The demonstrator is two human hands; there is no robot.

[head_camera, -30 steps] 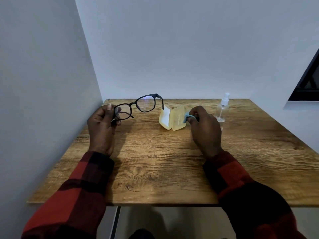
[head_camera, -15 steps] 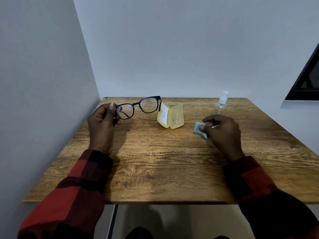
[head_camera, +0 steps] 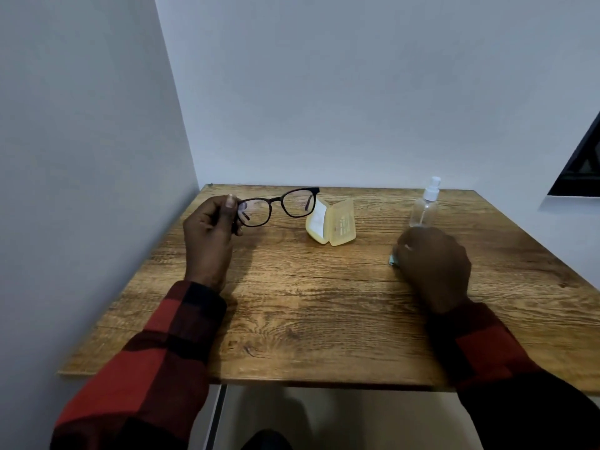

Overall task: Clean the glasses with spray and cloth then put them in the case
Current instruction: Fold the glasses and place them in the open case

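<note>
The left hand [head_camera: 209,237] pinches one end of the black glasses [head_camera: 277,206] and holds them up above the wooden table [head_camera: 324,303]. The yellow glasses case [head_camera: 331,223] stands open on the table, just to the right of the glasses. The right hand [head_camera: 433,266] is curled over a small blue cloth [head_camera: 393,259] on the table. A clear spray bottle [head_camera: 424,204] stands just behind that hand. Both sleeves are red and black.
</note>
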